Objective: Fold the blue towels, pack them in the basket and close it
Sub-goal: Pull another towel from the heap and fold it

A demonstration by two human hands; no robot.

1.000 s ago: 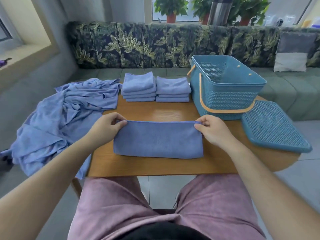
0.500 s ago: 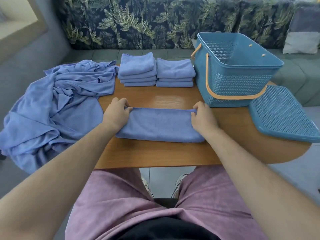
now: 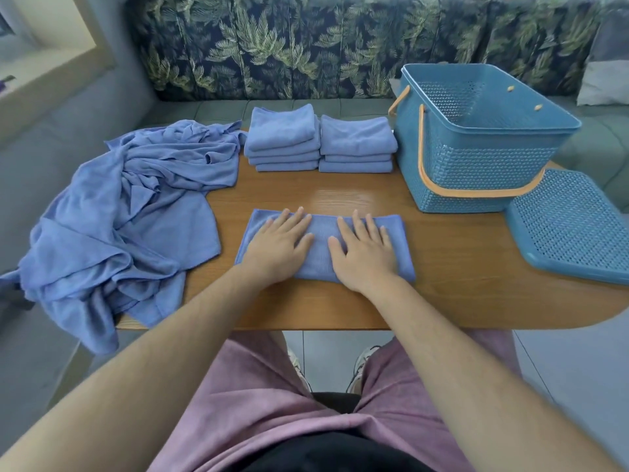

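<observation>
While two stacks of folded towels [image 3: 320,144] wait at the table's far edge, left hand [image 3: 277,245] and right hand [image 3: 364,248] press flat, fingers spread, gripping nothing, on a half-folded towel [image 3: 321,247] lying long-axis left-to-right at table centre. Unfolded pile [image 3: 129,216] remains; basket [image 3: 476,144] looks empty, lid [image 3: 575,226] off beside it.

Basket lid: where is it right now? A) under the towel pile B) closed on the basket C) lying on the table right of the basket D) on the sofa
C: the lid lies flat on the table, right of the open basket.
</observation>
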